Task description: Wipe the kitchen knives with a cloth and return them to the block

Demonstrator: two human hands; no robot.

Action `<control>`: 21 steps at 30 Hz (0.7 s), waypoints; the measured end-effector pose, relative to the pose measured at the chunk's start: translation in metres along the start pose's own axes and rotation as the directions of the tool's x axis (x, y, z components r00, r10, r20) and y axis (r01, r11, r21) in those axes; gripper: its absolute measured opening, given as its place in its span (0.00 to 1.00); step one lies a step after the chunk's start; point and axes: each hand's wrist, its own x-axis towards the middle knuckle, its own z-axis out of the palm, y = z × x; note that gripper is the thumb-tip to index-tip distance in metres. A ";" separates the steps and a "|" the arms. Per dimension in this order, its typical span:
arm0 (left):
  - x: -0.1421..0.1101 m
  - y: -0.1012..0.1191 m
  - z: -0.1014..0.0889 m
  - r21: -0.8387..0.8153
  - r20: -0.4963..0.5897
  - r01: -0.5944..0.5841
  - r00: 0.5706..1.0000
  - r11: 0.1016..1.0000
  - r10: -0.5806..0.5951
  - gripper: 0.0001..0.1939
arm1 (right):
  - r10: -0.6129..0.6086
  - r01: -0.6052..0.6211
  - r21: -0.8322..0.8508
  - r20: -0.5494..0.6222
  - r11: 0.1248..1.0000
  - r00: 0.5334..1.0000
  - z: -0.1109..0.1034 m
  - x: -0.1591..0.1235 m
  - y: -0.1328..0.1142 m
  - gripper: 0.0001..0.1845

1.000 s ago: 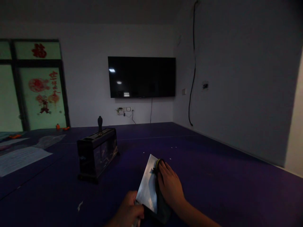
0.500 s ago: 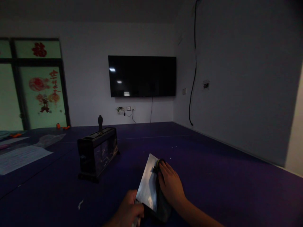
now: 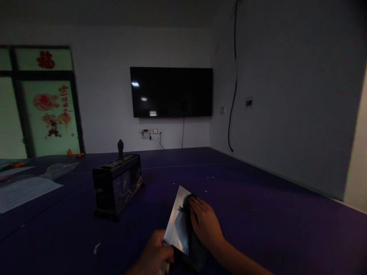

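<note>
Cleaver (image 3: 175,223), broad bright blade, to the right of the knife stand (image 3: 116,187) and nearer the wearer. Long axis runs from handle, close to wearer, outward, leaning slightly right; far corner of blade lies beyond the stand's near foot. Left hand (image 3: 157,252): fingers curled around the handle. Right hand (image 3: 206,223): fingers close together, laid over a dark cloth (image 3: 197,252) against the blade; cannot tell whether they grip it. Hand and cloth hide the blade's right side. Blade-to-table contact: cannot tell.

Stand upright on purple table (image 3: 258,214), black handle (image 3: 120,148) rising from its top. Left of stand: printed sheet (image 3: 27,192), and crumpled clear plastic (image 3: 60,170) farther back. Nearer than stand: pale scrap (image 3: 96,248). Right of stand, past the blade: tiny white specks (image 3: 206,191). Beyond stand, to the right: wall screen (image 3: 172,92).
</note>
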 end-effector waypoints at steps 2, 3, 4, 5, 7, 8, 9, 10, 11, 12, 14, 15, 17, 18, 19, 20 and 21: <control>0.000 0.000 0.000 0.010 0.007 0.002 1.000 1.000 -0.002 0.12 | -0.006 0.006 0.000 -0.002 1.000 1.000 -0.002 0.000 -0.001 0.21; -0.001 0.000 0.000 0.011 0.004 -0.002 1.000 1.000 0.002 0.12 | -0.011 0.011 0.002 -0.003 1.000 1.000 -0.003 0.000 -0.002 0.20; -0.001 0.000 0.000 0.010 -0.001 -0.006 1.000 1.000 0.006 0.12 | -0.018 0.018 0.006 -0.002 1.000 1.000 -0.004 0.000 -0.002 0.20; -0.001 0.000 0.000 0.007 -0.009 -0.010 1.000 1.000 0.010 0.12 | -0.026 0.026 0.010 -0.001 1.000 1.000 -0.004 0.000 -0.002 0.20; -0.001 0.002 0.001 0.002 -0.018 -0.019 1.000 1.000 0.019 0.11 | -0.036 0.036 0.014 0.000 0.999 0.999 -0.006 0.000 -0.003 0.19; -0.001 0.003 0.002 0.002 -0.019 -0.019 1.000 1.000 0.019 0.11 | -0.036 0.036 0.012 0.000 0.999 0.999 -0.006 0.000 -0.003 0.19; 0.000 0.005 0.002 0.004 -0.019 -0.009 1.000 1.000 0.009 0.11 | -0.033 0.033 0.008 0.002 0.999 0.999 -0.006 -0.001 -0.003 0.19; 0.000 0.007 0.003 0.010 -0.020 0.013 1.000 1.000 -0.013 0.11 | -0.027 0.027 0.002 0.004 1.000 1.000 -0.006 -0.001 -0.004 0.19; 0.000 0.009 0.004 0.017 -0.025 0.041 0.999 0.999 -0.041 0.12 | -0.021 0.021 -0.005 0.007 1.000 1.000 -0.006 -0.001 -0.004 0.19; 0.001 0.011 0.004 0.027 -0.034 0.076 0.997 0.997 -0.075 0.12 | -0.015 0.015 -0.012 0.010 1.000 1.000 -0.006 -0.001 -0.005 0.20; 0.000 0.015 0.005 0.052 -0.056 0.130 0.990 0.990 -0.127 0.12 | -0.005 0.005 -0.030 0.012 1.000 1.000 -0.005 -0.002 -0.005 0.21; 0.000 0.016 0.005 0.063 -0.056 0.136 0.990 0.989 -0.132 0.10 | -0.001 0.001 -0.040 0.014 0.999 1.000 -0.004 -0.002 -0.005 0.21; -0.001 0.016 0.005 0.071 -0.032 0.119 0.993 0.990 -0.117 0.09 | 0.017 -0.016 -0.064 0.011 0.998 1.000 -0.001 -0.002 -0.004 0.22; -0.001 0.015 0.005 0.068 -0.013 0.112 0.994 0.991 -0.111 0.09 | 0.029 -0.028 -0.075 0.007 0.997 1.000 0.000 -0.001 -0.003 0.23; -0.002 0.014 0.004 0.056 0.001 0.102 0.995 0.993 -0.102 0.09 | 0.041 -0.041 -0.084 0.002 0.996 0.999 0.002 -0.001 -0.002 0.23; -0.002 0.012 0.004 0.037 0.005 0.092 0.996 0.995 -0.093 0.11 | 0.054 -0.054 -0.087 -0.005 0.995 0.999 0.004 -0.001 0.000 0.23; -0.002 0.010 0.003 0.017 0.002 0.084 0.996 0.996 -0.084 0.12 | 0.063 -0.064 -0.085 -0.012 0.994 0.998 0.006 0.000 0.002 0.24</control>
